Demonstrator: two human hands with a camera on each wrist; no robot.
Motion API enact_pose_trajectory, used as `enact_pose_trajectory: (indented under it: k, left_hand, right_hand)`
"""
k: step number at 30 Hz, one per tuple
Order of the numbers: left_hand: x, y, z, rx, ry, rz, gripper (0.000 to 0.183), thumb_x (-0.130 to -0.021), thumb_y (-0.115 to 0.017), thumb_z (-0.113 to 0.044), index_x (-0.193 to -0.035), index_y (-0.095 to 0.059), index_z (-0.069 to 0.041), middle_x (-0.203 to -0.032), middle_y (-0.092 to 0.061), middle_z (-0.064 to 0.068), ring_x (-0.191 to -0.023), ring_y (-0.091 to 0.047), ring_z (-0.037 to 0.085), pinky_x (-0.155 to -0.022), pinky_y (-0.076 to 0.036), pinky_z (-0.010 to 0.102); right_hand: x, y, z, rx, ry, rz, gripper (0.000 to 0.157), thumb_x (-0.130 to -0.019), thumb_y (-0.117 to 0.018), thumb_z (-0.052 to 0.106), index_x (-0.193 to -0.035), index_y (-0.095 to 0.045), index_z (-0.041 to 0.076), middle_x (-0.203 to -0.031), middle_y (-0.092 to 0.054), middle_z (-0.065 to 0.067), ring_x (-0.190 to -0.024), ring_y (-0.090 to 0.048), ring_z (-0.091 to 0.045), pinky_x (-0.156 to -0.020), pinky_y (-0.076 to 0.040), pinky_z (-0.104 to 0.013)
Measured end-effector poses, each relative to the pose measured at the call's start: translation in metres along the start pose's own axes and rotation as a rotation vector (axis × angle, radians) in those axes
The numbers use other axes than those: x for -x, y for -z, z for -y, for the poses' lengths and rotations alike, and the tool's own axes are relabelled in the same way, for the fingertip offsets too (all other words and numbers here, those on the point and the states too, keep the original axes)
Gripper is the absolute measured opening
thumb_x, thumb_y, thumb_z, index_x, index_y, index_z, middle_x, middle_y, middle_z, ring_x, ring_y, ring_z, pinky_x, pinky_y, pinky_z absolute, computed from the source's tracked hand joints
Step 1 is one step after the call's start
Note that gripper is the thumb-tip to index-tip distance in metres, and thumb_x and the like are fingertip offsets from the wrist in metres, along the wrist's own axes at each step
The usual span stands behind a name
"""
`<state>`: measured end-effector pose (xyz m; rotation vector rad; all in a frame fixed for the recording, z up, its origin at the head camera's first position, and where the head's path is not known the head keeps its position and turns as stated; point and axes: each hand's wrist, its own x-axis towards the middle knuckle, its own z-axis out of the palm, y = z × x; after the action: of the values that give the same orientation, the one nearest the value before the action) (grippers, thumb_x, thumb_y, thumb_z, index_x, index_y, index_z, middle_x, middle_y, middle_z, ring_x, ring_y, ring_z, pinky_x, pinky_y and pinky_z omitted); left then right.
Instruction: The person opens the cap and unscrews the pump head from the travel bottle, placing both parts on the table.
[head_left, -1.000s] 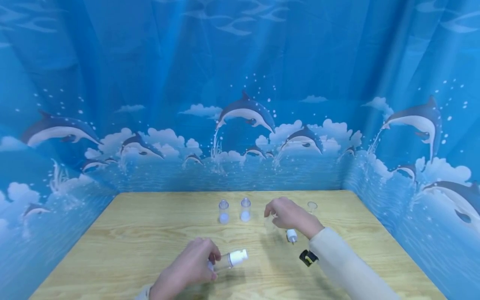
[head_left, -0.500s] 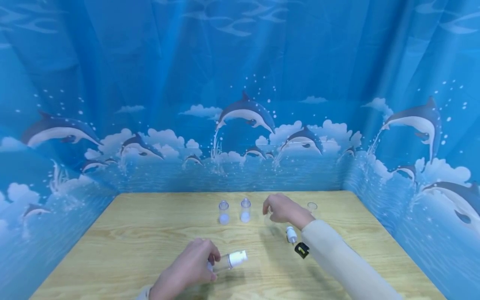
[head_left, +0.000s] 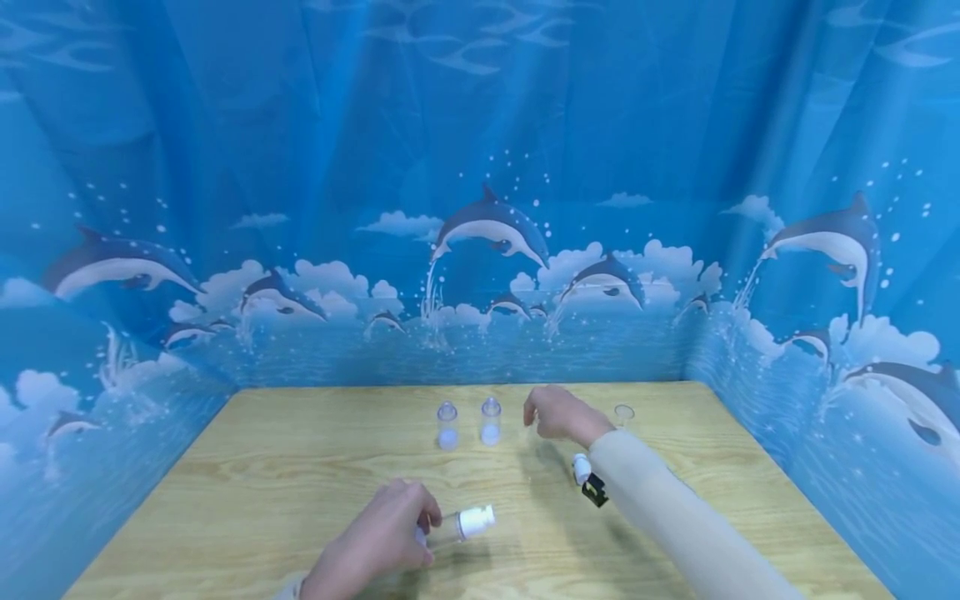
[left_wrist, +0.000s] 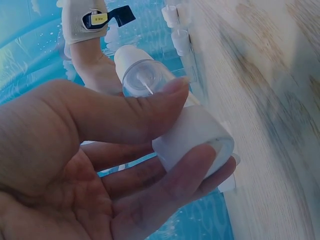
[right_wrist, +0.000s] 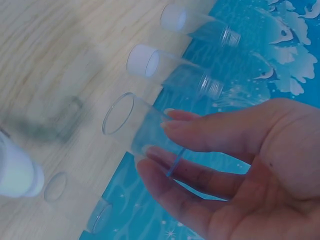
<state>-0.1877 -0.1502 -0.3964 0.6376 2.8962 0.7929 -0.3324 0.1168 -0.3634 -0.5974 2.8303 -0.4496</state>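
Moved the right hand (head_left: pixel 562 412) a little farther back over the counter (head_left: pixel 315 467) and slightly toward the near bottle (head_left: pixel 491 422), compared with one second before. Brought the sleeve (head_left: pixel 660 492) along, and with this also its black tag (head_left: pixel 596 490), close to the loose pump (head_left: pixel 581 467) in the head view. Pinched the cap (right_wrist: pixel 140 127), a clear tube, between thumb and fingers near one end, with the wide rim turned toward the counter; could not tell from these views whether touching or just above. Held the cap beside the near bottle, with the far bottle (head_left: pixel 447 427) standing beyond, and left the spare cap (right_wrist: pixel 75 202) untouched on the other side.

Moved hardly at all with the left hand (head_left: pixel 386 525). Gripped there the pump bottle (head_left: pixel 453 528) by its white base (left_wrist: pixel 187 125), tilted nearly flat, with the pump end pointing to the right.

Judging from this, changed the place of the cap but not the hold on it. Seemed to be in the middle of positioning, without release yet. Kept cap and pump bottle well apart, using the left hand, probably, only for steady holding.
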Motion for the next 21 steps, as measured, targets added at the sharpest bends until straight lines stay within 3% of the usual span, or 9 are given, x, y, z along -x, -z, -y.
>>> enact_pose_trajectory:
  k: [6,15,21]
  left_hand:
    - [0.0,0.0,0.001,-0.003,0.01,0.0,0.033,-0.066,-0.091,-0.006,-0.097,-0.079,-0.006,-0.083,-0.072,-0.002,-0.077,-0.06,0.011,-0.068,-0.052,0.025]
    - [-0.003,-0.001,0.001,0.023,0.037,0.051,0.03,-0.069,-0.09,-0.005,-0.097,-0.079,-0.007,-0.084,-0.073,-0.002,-0.077,-0.061,0.013,-0.067,-0.054,0.027]
    - [-0.002,-0.002,0.001,0.021,0.04,0.047,0.03,-0.069,-0.09,-0.005,-0.097,-0.079,-0.007,-0.084,-0.073,-0.001,-0.077,-0.061,0.013,-0.068,-0.055,0.028]
  right_hand:
    - [-0.006,-0.001,-0.006,-0.004,-0.044,0.014,0.049,-0.079,-0.055,-0.023,-0.115,-0.074,0.004,-0.132,-0.068,-0.015,-0.131,-0.057,-0.039,-0.104,-0.056,-0.051]
    - [-0.013,-0.008,-0.006,-0.029,-0.064,-0.005,0.045,-0.08,-0.057,-0.023,-0.114,-0.068,0.003,-0.12,-0.067,-0.012,-0.112,-0.061,-0.03,-0.096,-0.059,-0.045]
    - [-0.016,-0.014,-0.009,-0.03,-0.053,-0.04,0.048,-0.078,-0.056,-0.025,-0.116,-0.07,0.002,-0.126,-0.067,-0.014,-0.119,-0.06,-0.033,-0.098,-0.059,-0.046]
